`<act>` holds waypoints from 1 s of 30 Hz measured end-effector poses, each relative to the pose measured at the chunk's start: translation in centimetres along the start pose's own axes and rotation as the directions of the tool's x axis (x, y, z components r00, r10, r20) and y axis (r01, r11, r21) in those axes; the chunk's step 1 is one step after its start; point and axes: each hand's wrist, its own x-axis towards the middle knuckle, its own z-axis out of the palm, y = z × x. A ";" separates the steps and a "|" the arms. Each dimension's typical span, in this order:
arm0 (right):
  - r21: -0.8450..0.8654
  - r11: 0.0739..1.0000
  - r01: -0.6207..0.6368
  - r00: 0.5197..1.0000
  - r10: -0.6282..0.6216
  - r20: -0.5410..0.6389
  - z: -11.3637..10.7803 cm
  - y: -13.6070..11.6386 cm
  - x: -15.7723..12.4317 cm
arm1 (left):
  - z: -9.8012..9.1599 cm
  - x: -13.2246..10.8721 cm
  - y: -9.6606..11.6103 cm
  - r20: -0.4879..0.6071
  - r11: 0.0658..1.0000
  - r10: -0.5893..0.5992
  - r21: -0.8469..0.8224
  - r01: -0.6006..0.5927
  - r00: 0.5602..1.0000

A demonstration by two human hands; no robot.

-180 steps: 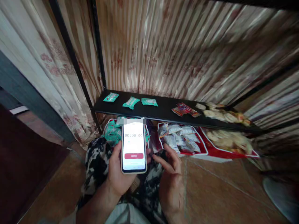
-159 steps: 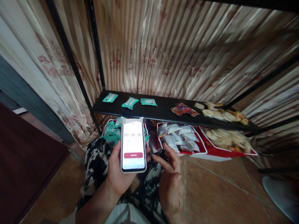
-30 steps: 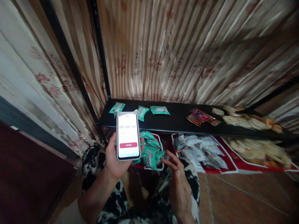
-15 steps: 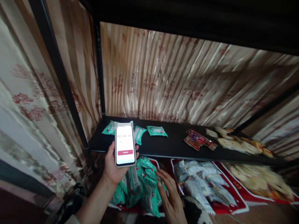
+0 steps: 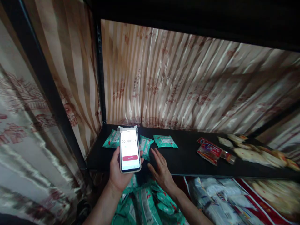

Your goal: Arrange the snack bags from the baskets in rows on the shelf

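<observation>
My left hand [image 5: 120, 175] is closed around a smartphone [image 5: 130, 151], its lit screen showing a timer and a red button. To its right, my right hand [image 5: 161, 168] reaches over the front edge of the black shelf [image 5: 185, 156], fingers stretched and apart, with nothing seen in them. Its fingertips are close to a green snack packet [image 5: 145, 146] that the phone partly covers; whether they touch it I cannot tell. Another green packet [image 5: 165, 141] lies behind the right hand, and one more [image 5: 111, 139] is left of the phone. Below the hands is a heap of green packets [image 5: 146, 206].
Red and brown packets [image 5: 208, 151] and pale flat packets [image 5: 255, 154] lie on the shelf's right. Beneath it are red bins with silvery-white packets [image 5: 222, 197] and yellowish packets [image 5: 278, 192]. A black post [image 5: 51, 81] stands left; striped curtains [image 5: 175, 78] hang behind.
My right hand has moved from the green heap up to the shelf edge, near the packets there. The phone stays in my left hand. The view has shifted slightly.
</observation>
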 end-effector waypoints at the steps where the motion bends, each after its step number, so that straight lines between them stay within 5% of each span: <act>1: -0.039 0.999 0.024 1.000 -0.024 0.004 0.6 0.3 1.1 | 0.0 0.5 0.2 0.003 1.000 0.008 -0.005 -0.007 1.000; 6: -0.185 0.978 0.097 0.994 -0.084 0.075 4.0 0.6 4.3 | -0.2 1.7 0.6 0.010 0.998 -0.005 -0.057 0.006 1.000; 13: -0.141 0.976 0.167 0.984 -0.156 0.082 5.7 1.5 3.8 | -0.9 2.2 1.3 -0.020 0.998 0.025 -0.054 -0.026 0.999; 21: -0.037 0.984 0.175 0.985 -0.175 0.000 2.6 2.7 3.6 | -0.9 2.2 1.4 -0.029 0.998 0.060 -0.011 -0.061 0.998; 30: -0.164 0.964 0.210 0.890 -0.257 -0.376 -3.3 0.1 6.4 | -1.4 1.6 1.2 -0.058 0.996 0.087 -0.008 -0.088 0.995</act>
